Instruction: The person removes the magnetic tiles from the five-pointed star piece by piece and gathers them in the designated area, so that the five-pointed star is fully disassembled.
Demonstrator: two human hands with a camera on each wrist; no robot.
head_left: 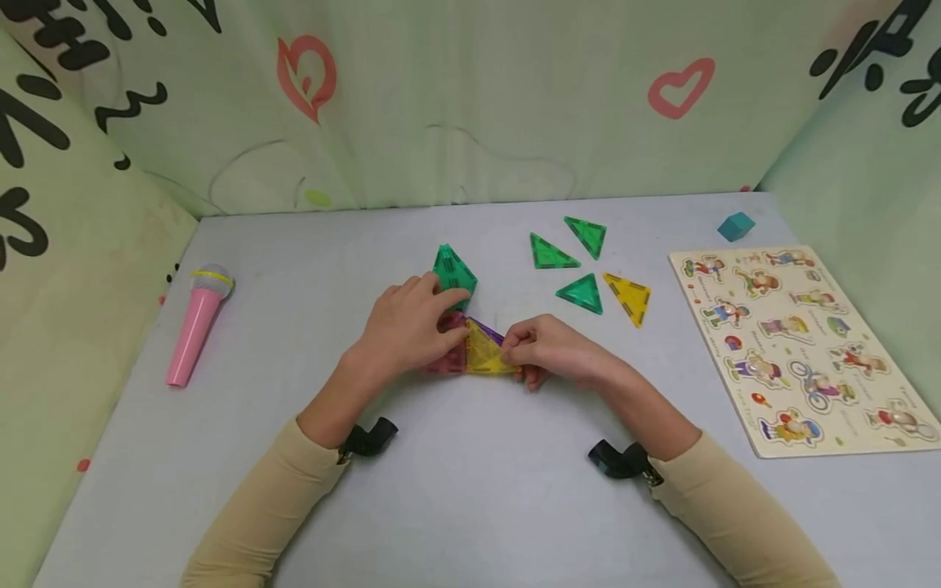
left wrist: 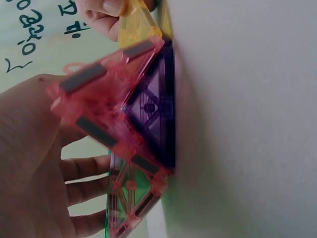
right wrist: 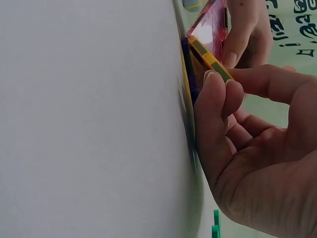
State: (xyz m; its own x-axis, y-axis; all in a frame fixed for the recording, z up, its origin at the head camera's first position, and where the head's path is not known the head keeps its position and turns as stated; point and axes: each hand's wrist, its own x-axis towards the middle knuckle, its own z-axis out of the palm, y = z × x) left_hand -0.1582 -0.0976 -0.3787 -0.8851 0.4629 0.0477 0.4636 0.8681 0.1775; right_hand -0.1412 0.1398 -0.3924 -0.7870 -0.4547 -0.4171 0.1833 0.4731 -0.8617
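Observation:
Translucent triangular magnetic tiles form a small raised structure on the table. My left hand (head_left: 408, 327) reaches over its left part, fairly straight fingers at the green tile (head_left: 456, 269) and thumb by the red tile (left wrist: 91, 94). That red tile leans up over a purple tile (left wrist: 151, 106), which lies along the table side. My right hand (head_left: 551, 351) pinches a yellow triangular tile (head_left: 483, 351) between thumb and fingers at its right corner. In the right wrist view, the yellow tile's edge (right wrist: 210, 57) slants beside the red tile (right wrist: 210, 25). The left fingers partly hide the joints.
Loose green triangles (head_left: 581, 294) and a yellow triangle (head_left: 629, 298) lie behind and right of the structure. A wooden picture puzzle board (head_left: 801, 343) is at right, a teal block (head_left: 736, 227) behind it. A pink toy microphone (head_left: 197, 327) lies left. Printed curtains (head_left: 485, 106) surround the table.

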